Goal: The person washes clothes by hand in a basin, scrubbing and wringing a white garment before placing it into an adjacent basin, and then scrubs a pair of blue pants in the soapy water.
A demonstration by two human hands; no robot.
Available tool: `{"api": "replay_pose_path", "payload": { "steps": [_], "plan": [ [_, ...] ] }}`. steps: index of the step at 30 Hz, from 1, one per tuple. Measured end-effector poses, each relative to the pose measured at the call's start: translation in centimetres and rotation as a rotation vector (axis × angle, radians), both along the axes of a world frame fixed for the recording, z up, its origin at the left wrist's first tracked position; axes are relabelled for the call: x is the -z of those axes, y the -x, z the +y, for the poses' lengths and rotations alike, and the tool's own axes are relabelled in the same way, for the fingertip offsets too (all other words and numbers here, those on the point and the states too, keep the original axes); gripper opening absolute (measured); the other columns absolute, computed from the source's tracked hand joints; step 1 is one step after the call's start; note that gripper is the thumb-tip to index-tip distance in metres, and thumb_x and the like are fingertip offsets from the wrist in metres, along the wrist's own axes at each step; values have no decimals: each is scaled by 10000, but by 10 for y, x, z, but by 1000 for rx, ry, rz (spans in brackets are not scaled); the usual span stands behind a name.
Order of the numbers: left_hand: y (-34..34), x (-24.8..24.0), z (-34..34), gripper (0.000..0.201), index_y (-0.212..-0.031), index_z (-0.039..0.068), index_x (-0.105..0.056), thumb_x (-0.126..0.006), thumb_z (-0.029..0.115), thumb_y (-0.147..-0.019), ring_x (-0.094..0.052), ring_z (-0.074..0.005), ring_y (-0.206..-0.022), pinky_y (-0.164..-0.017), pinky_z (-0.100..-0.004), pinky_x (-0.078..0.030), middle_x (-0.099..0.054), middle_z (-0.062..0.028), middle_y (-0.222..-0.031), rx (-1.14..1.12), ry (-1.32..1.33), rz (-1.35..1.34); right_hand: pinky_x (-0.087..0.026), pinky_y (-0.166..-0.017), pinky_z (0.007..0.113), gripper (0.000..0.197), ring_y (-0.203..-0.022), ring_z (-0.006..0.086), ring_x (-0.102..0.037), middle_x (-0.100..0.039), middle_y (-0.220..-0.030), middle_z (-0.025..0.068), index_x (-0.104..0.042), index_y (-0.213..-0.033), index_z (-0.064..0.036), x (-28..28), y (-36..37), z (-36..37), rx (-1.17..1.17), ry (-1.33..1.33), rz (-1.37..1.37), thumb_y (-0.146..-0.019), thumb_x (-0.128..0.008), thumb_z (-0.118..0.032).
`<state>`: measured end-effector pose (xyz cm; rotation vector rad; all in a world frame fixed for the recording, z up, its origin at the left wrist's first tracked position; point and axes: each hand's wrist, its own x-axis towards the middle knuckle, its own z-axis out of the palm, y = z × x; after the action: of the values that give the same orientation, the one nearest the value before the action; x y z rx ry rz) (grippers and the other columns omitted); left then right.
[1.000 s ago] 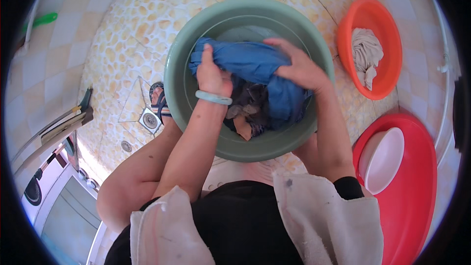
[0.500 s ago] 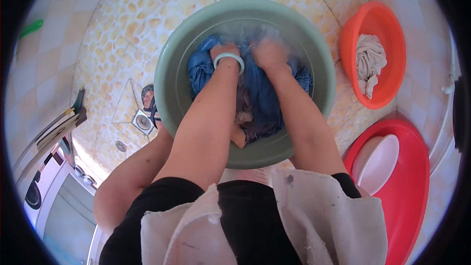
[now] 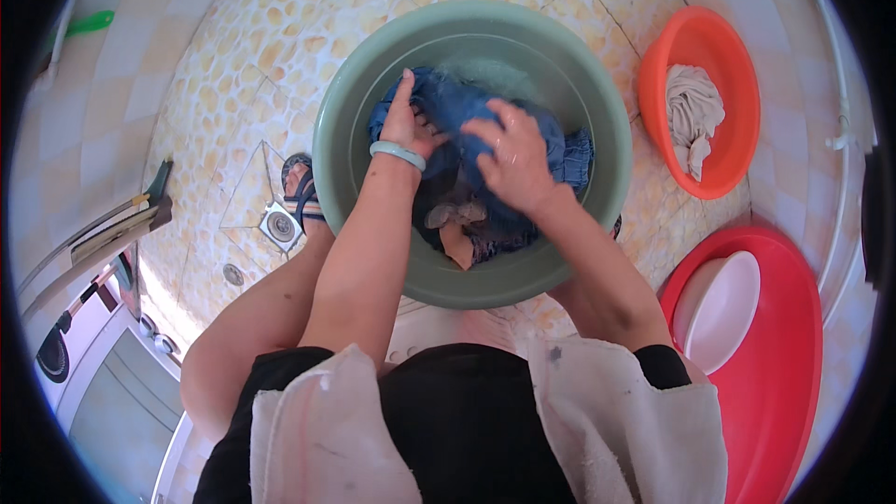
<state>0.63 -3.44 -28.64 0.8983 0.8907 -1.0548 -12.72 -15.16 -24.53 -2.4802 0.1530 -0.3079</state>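
A large grey-green basin point(image 3: 339, 241) between my legs holds water and wet clothes. Blue garments point(image 3: 573, 161), denim-like, fill its middle, with a darker patterned piece and a light brown piece point(image 3: 456, 241) nearer to me. My left hand point(image 3: 413, 123), with a pale bangle at the wrist, is at the left of the blue cloth. Its thumb points up and its fingers curve loosely apart. Above the cloth on the right is my right hand point(image 3: 511, 154), wet, its bent fingers spread and nothing in them. Between the hands the blue cloth is blurred.
An orange basin point(image 3: 655, 98) with a beige cloth point(image 3: 693, 110) stands on the pebble-patterned floor at the far right. Nearer, a big red tub point(image 3: 775, 392) holds a white-pink basin point(image 3: 723, 313). A floor drain point(image 3: 279, 226) lies by my left foot.
Both hands have come up out of the blue cloth toward me. The left has turned with its thumb up, and the right has let go, its fingers spread. The basin appears slightly shifted in view.
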Motion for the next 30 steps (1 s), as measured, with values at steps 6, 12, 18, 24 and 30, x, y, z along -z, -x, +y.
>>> {"api": "replay_pose_path", "payload": {
  "steps": [6, 12, 18, 24, 30],
  "plan": [
    [6, 33, 21, 400, -1078, 24, -591, -530, 376, -897, -626, -225, -846, -754, -314, -521, -643, -102, -983, 153, 336, -157, -372, -809, 429, 348, -940, 342, -486, -500, -1090, 154, -615, -943, -97, -29, 19, 67, -172, -179, -180, -596, -632, -84],
    [34, 5, 8, 274, -1128, 42, -550, -443, 145, -898, -576, -245, -989, -905, -372, -452, -604, -95, -1097, 388, -229, -410, -373, -820, 458, 200, -931, 358, -477, -495, -992, 131, -624, -897, -110, 1, -11, 77, 188, -336, -46, -769, -630, -264],
    [37, 5, -1, 314, -1141, -18, -519, -392, 62, -866, -535, -276, -1105, -983, -433, -403, -568, -151, -1163, -138, 288, -324, -454, -753, 457, 193, -878, 378, -557, -551, -932, 167, -599, -894, -66, 49, -59, -5, 439, -267, 162, -838, -562, -247],
    [11, 6, 8, 333, -1088, 35, -565, -523, 291, -880, -602, -256, -945, -873, -388, -476, -619, -118, -1045, -168, 225, -203, -438, -855, 403, 256, -975, 345, -539, -564, -1071, 146, -615, -1017, -84, 13, -34, 24, 128, -415, 0, -785, -597, -190],
    [20, 19, 14, 324, -1089, 90, -578, -575, 335, -877, -609, -227, -922, -848, -366, -484, -632, -78, -1020, 34, 253, -101, -452, -749, 466, 139, -864, 372, -528, -541, -947, 171, -562, -917, -78, 24, -40, 54, 251, -292, 38, -814, -538, -168]
  ]
}}
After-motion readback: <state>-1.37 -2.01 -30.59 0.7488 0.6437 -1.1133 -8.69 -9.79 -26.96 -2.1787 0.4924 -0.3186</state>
